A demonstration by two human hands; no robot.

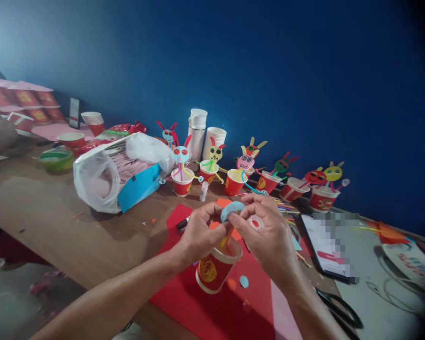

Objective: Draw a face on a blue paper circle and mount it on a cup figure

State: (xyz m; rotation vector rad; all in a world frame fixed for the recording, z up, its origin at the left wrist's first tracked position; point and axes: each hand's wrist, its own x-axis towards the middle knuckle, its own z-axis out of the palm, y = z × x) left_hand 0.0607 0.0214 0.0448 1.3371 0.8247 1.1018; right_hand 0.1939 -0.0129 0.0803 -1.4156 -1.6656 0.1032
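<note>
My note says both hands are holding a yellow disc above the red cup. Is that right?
Not quite: the disc is light blue, as the head view shows. The left hand and right hand do hold it above the red cup.

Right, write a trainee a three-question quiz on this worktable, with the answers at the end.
1. True or false: the left hand and the right hand both touch the light-blue disc.
2. Which is nearest the scissors? A) plastic bag B) phone lying flat C) blue box
3. Fill in: the paper sheet under the cup below the hands is ____.

Key: 1 true; 2 B; 3 red.
</note>
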